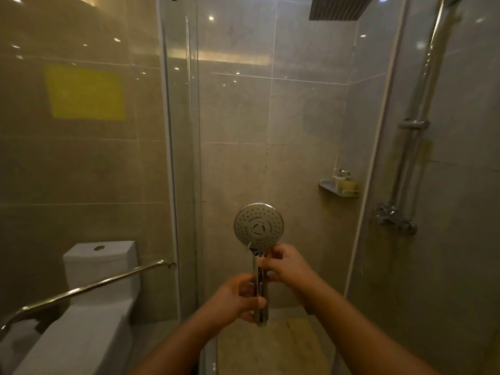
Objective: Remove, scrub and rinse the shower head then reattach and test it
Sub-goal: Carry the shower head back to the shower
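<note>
Chrome hand-held shower head (pixel 258 226), round with a dotted grey spray face turned toward the camera, stands upright at lower centre of the frame, its shiny handle pointing down. Left hand (pixel 238 299) grips the lower handle, fingers curled round it; right hand (pixel 284 263) pinches the neck just under the face. Behind, matte beige tiles; a square metal rain head (pixel 338 8) at top, a chrome riser rail (pixel 422 104) at right, a white ceramic toilet (pixel 100 266) at lower left.

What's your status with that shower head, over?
Left hand low, right hand higher, both gripping handle of round chrome shower head. Upright, facing camera. Nothing blocking.
</note>
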{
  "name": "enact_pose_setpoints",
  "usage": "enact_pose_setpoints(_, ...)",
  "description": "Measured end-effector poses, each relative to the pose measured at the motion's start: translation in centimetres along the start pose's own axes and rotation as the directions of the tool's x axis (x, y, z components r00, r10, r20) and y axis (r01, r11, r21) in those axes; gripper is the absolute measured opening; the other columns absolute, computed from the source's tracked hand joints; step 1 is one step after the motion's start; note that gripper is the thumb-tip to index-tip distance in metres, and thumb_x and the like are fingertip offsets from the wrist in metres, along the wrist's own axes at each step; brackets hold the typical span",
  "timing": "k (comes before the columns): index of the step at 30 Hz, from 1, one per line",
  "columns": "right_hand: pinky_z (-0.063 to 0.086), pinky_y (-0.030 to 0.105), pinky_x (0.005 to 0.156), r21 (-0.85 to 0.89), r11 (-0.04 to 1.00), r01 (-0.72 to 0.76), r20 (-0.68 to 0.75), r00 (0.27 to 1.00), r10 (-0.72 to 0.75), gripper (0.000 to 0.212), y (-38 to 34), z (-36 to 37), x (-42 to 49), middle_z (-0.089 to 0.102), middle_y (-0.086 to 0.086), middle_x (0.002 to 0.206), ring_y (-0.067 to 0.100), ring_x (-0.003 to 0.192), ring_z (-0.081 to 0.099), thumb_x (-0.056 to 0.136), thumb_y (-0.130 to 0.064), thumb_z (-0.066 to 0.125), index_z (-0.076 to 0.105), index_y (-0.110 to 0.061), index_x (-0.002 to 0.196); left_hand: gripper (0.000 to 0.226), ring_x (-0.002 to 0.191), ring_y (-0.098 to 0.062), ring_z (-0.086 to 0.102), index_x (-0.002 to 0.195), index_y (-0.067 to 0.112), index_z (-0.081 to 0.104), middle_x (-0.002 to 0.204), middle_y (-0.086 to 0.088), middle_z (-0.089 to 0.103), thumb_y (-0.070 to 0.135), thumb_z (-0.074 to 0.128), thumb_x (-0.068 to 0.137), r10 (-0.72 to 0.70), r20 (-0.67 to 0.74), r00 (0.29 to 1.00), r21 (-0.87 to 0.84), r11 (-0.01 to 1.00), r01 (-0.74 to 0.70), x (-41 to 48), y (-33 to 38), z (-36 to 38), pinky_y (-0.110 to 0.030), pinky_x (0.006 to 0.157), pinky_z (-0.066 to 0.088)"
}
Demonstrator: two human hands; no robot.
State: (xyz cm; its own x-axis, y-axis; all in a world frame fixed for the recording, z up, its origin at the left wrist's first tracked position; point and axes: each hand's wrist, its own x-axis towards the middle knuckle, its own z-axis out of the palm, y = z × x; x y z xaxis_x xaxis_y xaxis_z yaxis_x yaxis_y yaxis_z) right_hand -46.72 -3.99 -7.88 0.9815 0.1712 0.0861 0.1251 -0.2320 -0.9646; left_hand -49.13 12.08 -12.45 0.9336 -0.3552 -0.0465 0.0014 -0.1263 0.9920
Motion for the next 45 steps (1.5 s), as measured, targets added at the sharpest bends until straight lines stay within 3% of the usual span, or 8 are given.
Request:
enact_pose_setpoints(6, 0.059, 0.047, 0.089, 0.075, 0.997, -0.006, -0.093, 0.996, 0.013, 0.020, -1.5, 4.1, 8.8, 0.068, 0.014, 0.107, 0.030, 0.100, 0.070, 0.093, -0.005, 0.061, 0.062, -0.010, 0.113, 0.042, 0.104, -0.036, 0.068, 0.124, 0.011, 0.057, 0.117, -0.026, 0.065, 0.000, 0.068, 0.084, 0.029, 0.067, 0.997, 0.034, 0.999, -0.031, 6.9, 0.4, -9.4, -0.054, 0.089, 0.056)
enact_pose_setpoints(11, 0.060, 0.044, 0.086, 0.097, 0.995, 0.016, -0.180, 0.984, 0.002, 0.018, -3.1, 6.3, 15.0, 0.065, 0.021, 0.109, 0.032, 0.098, 0.069, 0.093, -0.003, 0.060, 0.062, -0.005, 0.112, 0.037, 0.102, -0.030, 0.068, 0.121, 0.012, 0.056, 0.115, -0.021, 0.066, -0.001, 0.065, 0.088, 0.075, 0.181, 0.981, 0.053, 0.995, -0.086, 12.2, 1.7, -15.6, -0.041, 0.080, 0.060)
enact_pose_setpoints(14, 0.060, 0.043, 0.085, 0.085, 0.996, 0.016, -0.221, 0.975, 0.003, 0.019, -3.2, 6.4, 17.9, 0.064, 0.021, 0.113, 0.033, 0.100, 0.069, 0.093, -0.004, 0.060, 0.061, -0.006, 0.112, 0.034, 0.102, -0.032, 0.067, 0.111, 0.020, 0.057, 0.109, -0.015, 0.065, -0.003, 0.066, 0.086, 0.091, 0.211, 0.973, 0.042, 0.994, -0.102, 15.5, 1.9, -17.3, -0.049, 0.084, 0.059)
enact_pose_setpoints(18, 0.060, 0.043, 0.085, 0.071, 0.997, 0.000, -0.262, 0.965, 0.019, 0.023, -2.4, 4.9, 21.2, 0.064, 0.019, 0.115, 0.032, 0.102, 0.068, 0.092, -0.006, 0.062, 0.061, -0.008, 0.115, 0.040, 0.103, -0.036, 0.068, 0.123, 0.011, 0.055, 0.107, -0.016, 0.066, -0.002, 0.065, 0.087, 0.099, 0.267, 0.959, 0.055, 0.992, -0.118, 20.1, 1.7, -17.9, -0.054, 0.085, 0.058)
enact_pose_setpoints(32, 0.057, 0.030, 0.070, 0.146, 0.986, 0.074, -0.485, 0.875, 0.006, 0.008, 6.0, -7.9, 29.5, 0.067, 0.001, 0.087, 0.016, 0.082, 0.068, 0.092, -0.008, 0.065, 0.065, -0.013, 0.099, 0.040, 0.094, -0.035, 0.070, 0.123, 0.008, 0.056, 0.110, -0.019, 0.067, 0.004, 0.069, 0.085, 0.061, 0.509, 0.859, 0.091, 0.988, -0.125, 37.6, 2.2, -10.7, -0.047, 0.078, 0.058)
enact_pose_setpoints(38, 0.056, 0.042, 0.076, 0.227, 0.969, 0.094, -0.630, 0.773, 0.072, 0.006, 9.1, -14.5, 28.6, 0.067, 0.003, 0.084, 0.018, 0.079, 0.065, 0.094, -0.008, 0.064, 0.064, -0.014, 0.092, 0.038, 0.064, -0.012, 0.068, 0.122, 0.000, 0.055, 0.093, -0.009, 0.067, 0.003, 0.068, 0.087, -0.005, 0.686, 0.727, 0.120, 0.987, -0.107, 43.2, 4.1, -3.9, -0.025, 0.055, 0.055)
enact_pose_setpoints(41, 0.057, 0.048, 0.083, 0.246, 0.964, 0.102, -0.697, 0.709, 0.103, 0.007, 10.2, -17.5, 27.0, 0.071, 0.006, 0.091, 0.023, 0.085, 0.068, 0.093, -0.011, 0.065, 0.067, -0.013, 0.100, 0.038, 0.066, -0.013, 0.069, 0.123, -0.002, 0.053, 0.094, -0.010, 0.067, 0.003, 0.067, 0.088, -0.015, 0.762, 0.648, 0.119, 0.986, -0.117, 45.1, 4.5, -0.1, -0.026, 0.055, 0.056)
enact_pose_setpoints(45, 0.055, 0.041, 0.075, 0.208, 0.973, 0.103, -0.790, 0.604, 0.105, 0.008, 11.6, -20.5, 25.3, 0.072, 0.001, 0.085, 0.021, 0.080, 0.067, 0.093, -0.012, 0.066, 0.071, -0.016, 0.098, 0.031, 0.068, -0.015, 0.068, 0.114, 0.001, 0.056, 0.092, -0.010, 0.065, 0.005, 0.070, 0.086, 0.005, 0.830, 0.558, 0.063, 0.993, -0.103, 47.2, 3.9, 4.7, -0.029, 0.056, 0.058)
